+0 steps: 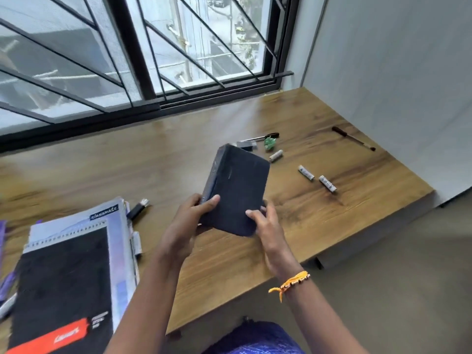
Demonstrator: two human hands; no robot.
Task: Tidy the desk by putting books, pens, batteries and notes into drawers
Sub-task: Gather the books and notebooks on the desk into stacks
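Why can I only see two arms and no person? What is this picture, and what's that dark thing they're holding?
The camera sits on the person's head and looks down, so you see what they see: their own two arms. No machine here, just hands.

The left hand and the right hand both hold a dark book, lifted above a wooden desk beside a window. The right wrist wears an orange thread bracelet.

On the desk, to the right, lie three small batteries, two pens, a little green thing I cannot make out, and a small grey block. To the left is a pile of notebooks, with another small battery next to it.

The person is tidying up, though no drawer shows in this picture.
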